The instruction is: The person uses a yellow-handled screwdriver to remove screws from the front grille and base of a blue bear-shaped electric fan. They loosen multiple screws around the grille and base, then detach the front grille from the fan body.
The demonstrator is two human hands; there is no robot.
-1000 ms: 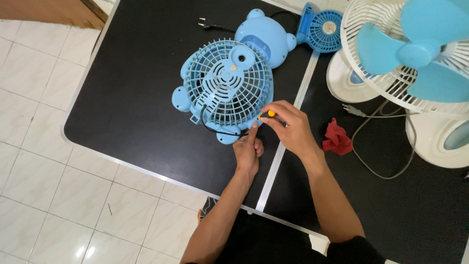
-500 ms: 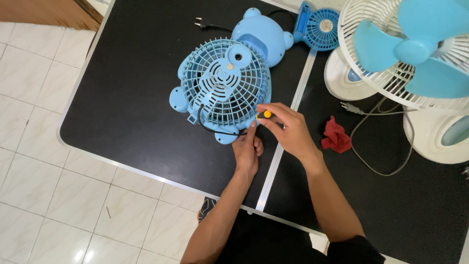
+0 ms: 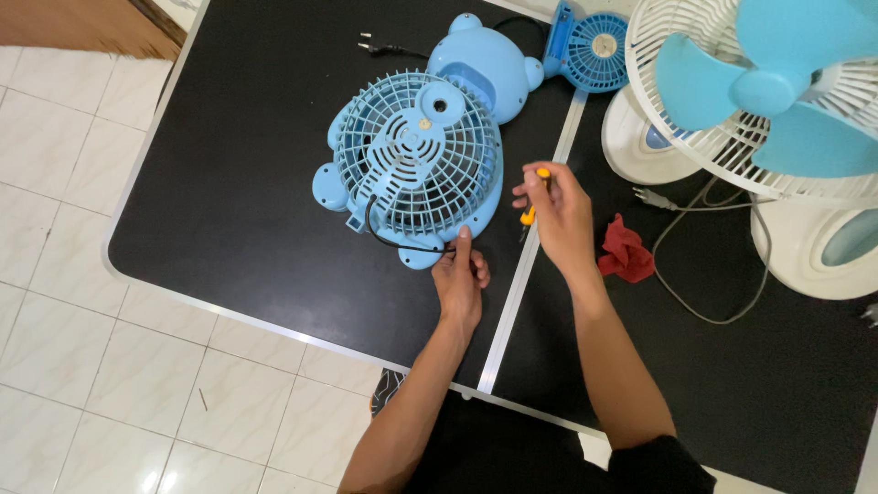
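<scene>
A: Head view, item one?

B: Light-blue plastic bear-shaped desk fan [image 3: 419, 165], lying grille-up on the black table [image 3: 247, 183], near its inner edge by the silver centre seam. Left hand [image 3: 460, 274] steadies the lower rim, fingertip pressed to it, fingers mostly curled.

A: Item two?

B: Small screwdriver with orange-yellow handle [image 3: 534, 196], closed in the right hand [image 3: 556, 215], held just beside the fan, clear of the grille.

A: Progress?

B: Grille sits on the body, its black cord [image 3: 389, 240] looped at the lower rim; loose screws cannot be made out. Judged mid-job.

A: Remainder?

B: Red cloth [image 3: 626, 252], white fan with blue blades [image 3: 759, 91], small blue fan [image 3: 590, 38].
</scene>
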